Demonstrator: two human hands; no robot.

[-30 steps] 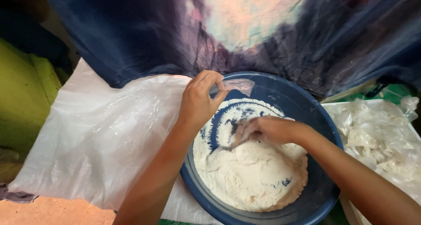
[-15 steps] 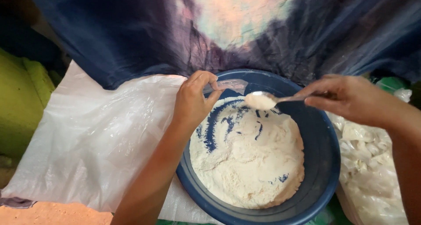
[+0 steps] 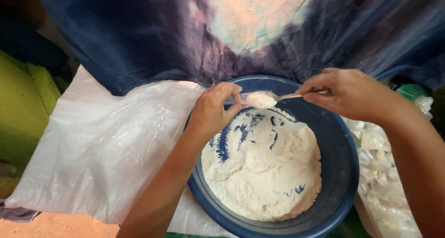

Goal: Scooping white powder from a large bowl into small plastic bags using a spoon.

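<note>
A round blue basin (image 3: 340, 173) holds a heap of pale flour (image 3: 264, 173). My left hand (image 3: 213, 110) pinches a small clear plastic bag (image 3: 237, 98) at the basin's far left rim. My right hand (image 3: 345, 92) grips the handle of a metal spoon (image 3: 287, 97). The spoon's bowl carries a mound of flour (image 3: 260, 100) and sits right at the small bag's mouth, over the basin.
A large white plastic sheet (image 3: 102, 145) lies left of the basin. A pile of filled clear bags (image 3: 384, 173) sits at the right. Dark blue tie-dyed cloth (image 3: 139, 38) hangs across the top. Green fabric (image 3: 23, 108) shows at the far left.
My right hand dug the spoon into the flour, lifted it full, and has now carried it left to the mouth of the small bag. My left hand stayed in place.
</note>
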